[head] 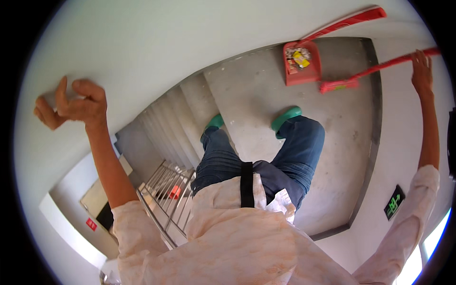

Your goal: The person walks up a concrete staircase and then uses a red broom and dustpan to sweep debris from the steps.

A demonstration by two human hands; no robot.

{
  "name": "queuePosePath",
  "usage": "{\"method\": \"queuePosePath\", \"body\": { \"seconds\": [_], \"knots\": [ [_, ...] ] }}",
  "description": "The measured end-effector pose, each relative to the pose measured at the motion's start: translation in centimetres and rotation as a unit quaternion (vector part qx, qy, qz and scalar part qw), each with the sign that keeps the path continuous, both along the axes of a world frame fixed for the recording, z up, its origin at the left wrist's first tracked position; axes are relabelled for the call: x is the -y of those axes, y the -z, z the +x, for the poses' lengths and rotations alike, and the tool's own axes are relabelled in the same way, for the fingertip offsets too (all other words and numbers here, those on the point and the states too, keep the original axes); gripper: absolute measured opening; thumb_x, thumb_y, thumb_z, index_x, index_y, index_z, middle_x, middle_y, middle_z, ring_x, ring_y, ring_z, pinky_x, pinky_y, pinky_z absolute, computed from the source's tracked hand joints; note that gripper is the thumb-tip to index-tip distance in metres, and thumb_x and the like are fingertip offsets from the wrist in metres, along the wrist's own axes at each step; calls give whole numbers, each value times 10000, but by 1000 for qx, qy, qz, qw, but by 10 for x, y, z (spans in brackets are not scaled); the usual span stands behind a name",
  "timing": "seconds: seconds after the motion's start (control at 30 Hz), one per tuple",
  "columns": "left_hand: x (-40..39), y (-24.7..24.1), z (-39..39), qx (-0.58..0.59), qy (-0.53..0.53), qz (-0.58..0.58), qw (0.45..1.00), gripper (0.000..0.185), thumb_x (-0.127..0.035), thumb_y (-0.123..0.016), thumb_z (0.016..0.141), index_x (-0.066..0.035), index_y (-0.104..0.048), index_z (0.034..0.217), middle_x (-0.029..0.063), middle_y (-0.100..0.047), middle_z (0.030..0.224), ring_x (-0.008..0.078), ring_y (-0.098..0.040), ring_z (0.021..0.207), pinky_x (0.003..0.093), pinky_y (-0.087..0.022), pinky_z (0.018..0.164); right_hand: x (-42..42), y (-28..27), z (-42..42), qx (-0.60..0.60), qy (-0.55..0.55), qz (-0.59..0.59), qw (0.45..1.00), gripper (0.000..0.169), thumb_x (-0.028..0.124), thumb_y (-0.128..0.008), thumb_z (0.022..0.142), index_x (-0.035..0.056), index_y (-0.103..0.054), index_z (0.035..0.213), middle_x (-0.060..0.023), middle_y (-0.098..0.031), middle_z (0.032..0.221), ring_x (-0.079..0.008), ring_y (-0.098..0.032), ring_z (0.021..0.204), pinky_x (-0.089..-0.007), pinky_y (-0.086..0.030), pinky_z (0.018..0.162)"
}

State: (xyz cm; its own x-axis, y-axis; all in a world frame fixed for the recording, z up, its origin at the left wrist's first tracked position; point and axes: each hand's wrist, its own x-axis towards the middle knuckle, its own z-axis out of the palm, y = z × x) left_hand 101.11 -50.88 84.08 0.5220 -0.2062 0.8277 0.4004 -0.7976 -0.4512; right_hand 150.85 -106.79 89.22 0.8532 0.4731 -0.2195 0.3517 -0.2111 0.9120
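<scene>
My right hand (pixel 422 73), far out at the right, is wrapped around the red handle (pixel 386 64) of a broom. The broom's pinkish-red head (pixel 339 85) is slightly blurred and lies close to the front corner of a red dustpan (pixel 310 75). Inside the pan are a yellow wrapper (pixel 301 60) and greyish litter (pixel 292 53). The dustpan's long red handle (pixel 347 23) slants up in front of the white wall, with no hand on it. My left hand (pixel 80 103) is raised at the left, empty, its fingers bent and apart.
Concrete stairs (pixel 171 121) drop away on the left, beside a metal railing (pixel 167 199). My green shoes stand at the landing's edge (pixel 213 123) and on the landing floor (pixel 256 92). A dark skirting band borders the white walls; a green exit sign (pixel 394 203) hangs at right.
</scene>
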Motion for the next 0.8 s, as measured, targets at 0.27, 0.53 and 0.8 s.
{"method": "queuePosePath", "body": {
  "seconds": [0.27, 0.53, 0.8],
  "knots": [
    [19, -8, 3, -22, 25, -65, 997, 308, -64, -584, 718, -30, -500, 1012, 222, -264, 1246, 311, -202, 1188, 521, -210, 962, 15, 10, 29, 34, -40, -103, 993, 675, -40, -570, 798, 128, -334, 1407, -57, -324, 1475, -207, -232, 1400, -416, -188, 1154],
    [47, -3, 0, -89, -31, -103, 990, 352, -182, -686, 737, -76, -566, 1050, 220, -277, 1234, 311, -205, 1206, 512, -240, 959, 27, 32, 62, 17, -118, -85, 989, 470, 27, -579, 818, 89, -480, 1273, -80, -476, 1320, -219, -390, 1280, -408, -235, 1120],
    [89, 22, 25, -81, 33, -242, 966, 303, -131, -678, 780, -46, -579, 1053, 204, -374, 1236, 335, -342, 1181, 428, -351, 939, 137, 21, 17, -120, -58, -1, 991, 103, 54, -527, 841, 117, -602, 874, -98, -640, 839, -271, -643, 817, -421, -500, 721]
  ]
}}
